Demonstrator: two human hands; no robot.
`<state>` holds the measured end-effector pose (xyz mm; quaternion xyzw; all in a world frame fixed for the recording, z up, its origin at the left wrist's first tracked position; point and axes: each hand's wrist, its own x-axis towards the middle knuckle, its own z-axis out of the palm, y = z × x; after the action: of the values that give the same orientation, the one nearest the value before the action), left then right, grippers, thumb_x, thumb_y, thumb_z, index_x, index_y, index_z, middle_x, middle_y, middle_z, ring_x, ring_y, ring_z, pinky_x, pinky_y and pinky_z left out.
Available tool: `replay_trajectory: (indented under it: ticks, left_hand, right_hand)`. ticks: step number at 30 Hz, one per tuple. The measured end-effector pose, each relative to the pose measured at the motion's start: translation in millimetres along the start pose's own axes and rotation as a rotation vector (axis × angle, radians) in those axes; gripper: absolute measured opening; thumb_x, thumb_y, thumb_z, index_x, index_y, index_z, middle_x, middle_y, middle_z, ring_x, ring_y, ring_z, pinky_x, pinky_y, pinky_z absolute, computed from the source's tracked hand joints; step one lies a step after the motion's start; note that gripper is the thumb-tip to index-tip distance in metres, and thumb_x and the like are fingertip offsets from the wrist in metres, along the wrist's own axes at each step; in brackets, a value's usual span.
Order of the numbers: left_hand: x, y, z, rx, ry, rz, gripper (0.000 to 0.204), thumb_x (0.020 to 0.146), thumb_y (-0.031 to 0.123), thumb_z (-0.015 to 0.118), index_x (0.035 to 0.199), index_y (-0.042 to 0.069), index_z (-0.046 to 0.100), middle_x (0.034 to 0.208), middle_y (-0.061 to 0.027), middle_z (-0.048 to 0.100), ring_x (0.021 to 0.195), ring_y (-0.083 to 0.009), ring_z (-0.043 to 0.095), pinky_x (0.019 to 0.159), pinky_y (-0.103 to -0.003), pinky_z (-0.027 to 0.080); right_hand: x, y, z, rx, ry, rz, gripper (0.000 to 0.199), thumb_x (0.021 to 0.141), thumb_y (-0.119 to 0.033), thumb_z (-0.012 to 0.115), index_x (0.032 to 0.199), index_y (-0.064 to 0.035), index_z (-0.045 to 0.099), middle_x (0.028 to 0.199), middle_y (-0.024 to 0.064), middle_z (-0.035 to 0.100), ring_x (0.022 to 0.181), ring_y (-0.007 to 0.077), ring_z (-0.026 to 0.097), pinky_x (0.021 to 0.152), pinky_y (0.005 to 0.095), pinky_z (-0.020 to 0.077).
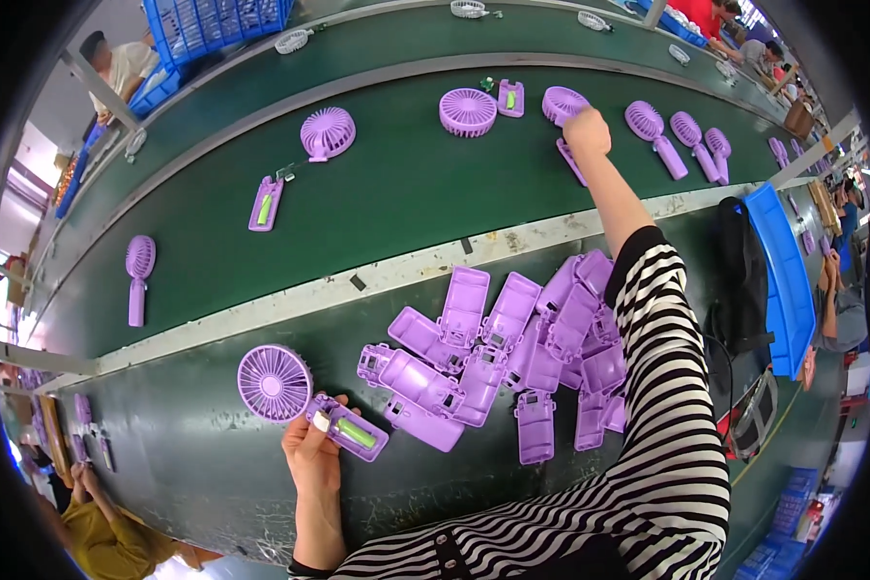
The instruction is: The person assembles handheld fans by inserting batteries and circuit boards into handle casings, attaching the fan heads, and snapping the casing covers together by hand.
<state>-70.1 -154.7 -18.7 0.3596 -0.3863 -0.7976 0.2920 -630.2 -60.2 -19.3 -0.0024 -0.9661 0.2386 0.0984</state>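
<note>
My left hand (311, 466) is closed around the opened handle (361, 433) of a purple handheld fan over the near bench. A green battery (356, 432) lies in that handle, and the round fan head (275, 384) is beside it. A small white piece shows by my thumb. My right hand (588, 133) reaches far across to the belt, its fingers curled at the edge of another purple fan's head (563, 104). This fan's handle part (571, 161) shows below the hand; the fingertips are partly hidden. Between my arms lies a heap of purple handle shells (462, 304).
Along the green conveyor belt (387, 193) lie more purple fans, some with opened handles (266, 204) and some whole (656, 138). A pale metal rail (329, 282) separates belt and bench. A blue tray (781, 280) stands at right. Other people work nearby.
</note>
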Motion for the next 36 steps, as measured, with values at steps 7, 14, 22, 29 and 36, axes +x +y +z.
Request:
replay_trajectory:
  ticks: [7, 14, 22, 29, 36]
  left_hand:
    - [1.0, -1.6, -1.7, -0.017, -0.017, -0.037, 0.028, 0.082, 0.008, 0.057, 0.107, -0.004, 0.056, 0.100, -0.0222, 0.060, 0.086, -0.0323, 0.062, 0.080, -0.043, 0.051]
    - [-5.6, -0.3, 2.3, 0.059, 0.002, -0.015, 0.033, 0.080, 0.012, 0.060, 0.108, -0.004, 0.054, 0.099, -0.0203, 0.061, 0.083, -0.0307, 0.063, 0.076, -0.040, 0.052]
    - [-2.9, 4.7, -2.0, 0.257, -0.082, -0.168, 0.025, 0.082, 0.008, 0.054, 0.102, -0.007, 0.056, 0.096, -0.0172, 0.063, 0.085, -0.0233, 0.062, 0.076, -0.034, 0.051]
    - [-38.9, 23.0, 1.9, 0.235, -0.239, -0.210, 0.025, 0.081, 0.008, 0.055, 0.102, -0.006, 0.057, 0.095, -0.0153, 0.064, 0.085, -0.0213, 0.062, 0.075, -0.032, 0.051]
    - [-98.6, -1.0, -3.7, 0.251, -0.536, -0.388, 0.017, 0.081, 0.008, 0.059, 0.097, 0.002, 0.062, 0.084, -0.0024, 0.064, 0.070, -0.0090, 0.058, 0.056, -0.024, 0.048]
  right_hand:
    - [-26.5, -92.3, 28.2, 0.114, -0.349, -0.256, 0.066, 0.074, -0.060, 0.049, 0.114, -0.0093, 0.058, 0.124, 0.0186, 0.048, 0.115, 0.0357, 0.045, 0.093, 0.0536, 0.0327]
    - [-82.2, -121.3, 30.4, -0.214, -0.269, -0.441, 0.091, 0.057, -0.047, 0.073, 0.131, -0.0094, 0.035, 0.129, 0.0200, 0.037, 0.119, 0.0378, 0.036, 0.090, 0.0475, 0.0407]
    - [-112.0, -89.4, -8.2, 0.205, -0.323, -0.389, 0.093, 0.056, -0.049, 0.071, 0.129, -0.0029, 0.038, 0.120, 0.0257, 0.047, 0.113, 0.0388, 0.044, 0.096, 0.0415, 0.0352]
    - [-237.1, -139.8, -108.8, 0.530, -0.468, -0.684, 0.085, 0.053, -0.038, 0.075, 0.124, -0.0023, 0.045, 0.109, 0.0202, 0.054, 0.102, 0.0316, 0.054, 0.085, 0.0373, 0.0445]
    - [-420.2, -193.6, -140.3, 0.408, -0.513, -1.420, 0.080, 0.052, -0.040, 0.074, 0.117, -0.0021, 0.046, 0.107, 0.0229, 0.051, 0.104, 0.0363, 0.047, 0.088, 0.0430, 0.0405]
